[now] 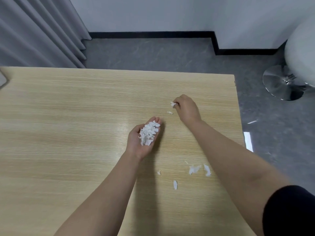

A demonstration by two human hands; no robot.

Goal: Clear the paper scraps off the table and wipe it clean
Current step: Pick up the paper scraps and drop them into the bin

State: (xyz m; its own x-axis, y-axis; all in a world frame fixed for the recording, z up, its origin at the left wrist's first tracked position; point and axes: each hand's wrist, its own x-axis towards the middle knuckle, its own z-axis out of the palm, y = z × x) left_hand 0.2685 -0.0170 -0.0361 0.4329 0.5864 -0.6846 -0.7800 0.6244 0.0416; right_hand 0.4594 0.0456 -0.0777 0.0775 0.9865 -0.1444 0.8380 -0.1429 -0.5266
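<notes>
My left hand (136,143) lies palm up over the middle of the light wooden table (68,116), cupping a heap of white paper scraps (148,132). My right hand (186,108) is further right and further away, its fingertips pinching one small white scrap (173,104) just above the tabletop. Another tiny scrap (170,112) lies on the wood just below that hand. Several loose scraps (193,169) lie nearer me between my forearms, among them a long one (207,169), a small one (159,172) and an oval one (175,184).
The table's right edge (238,116) drops to a grey floor. A white chair on a chrome disc base (281,82) stands at the right. Grey curtains (39,31) hang at the back left. A pale object (2,80) pokes in at the table's far left edge.
</notes>
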